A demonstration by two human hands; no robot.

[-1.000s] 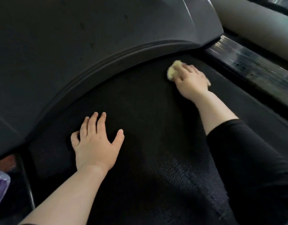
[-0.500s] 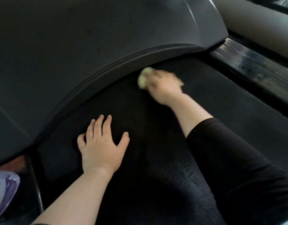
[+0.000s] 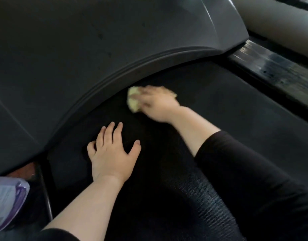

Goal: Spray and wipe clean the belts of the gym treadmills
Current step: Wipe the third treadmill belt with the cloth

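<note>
The black textured treadmill belt (image 3: 210, 119) fills the lower middle of the view. My right hand (image 3: 156, 103) presses a crumpled pale yellow cloth (image 3: 133, 100) onto the belt, close to the curved edge of the dark motor cover (image 3: 97, 49). The hand is blurred with motion and covers most of the cloth. My left hand (image 3: 113, 153) lies flat on the belt with fingers spread, nearer to me and left of the cloth, holding nothing.
A shiny black side rail (image 3: 274, 73) runs along the belt's right edge, with a grey beam (image 3: 274, 23) beyond it. At the lower left, off the belt, sits a white and purple plastic object (image 3: 7, 200) beside a thin black frame bar (image 3: 45, 192).
My right hand has swept the cloth leftward along the front of the belt, from near the right rail to the middle. My left hand has stayed flat on the belt.
</note>
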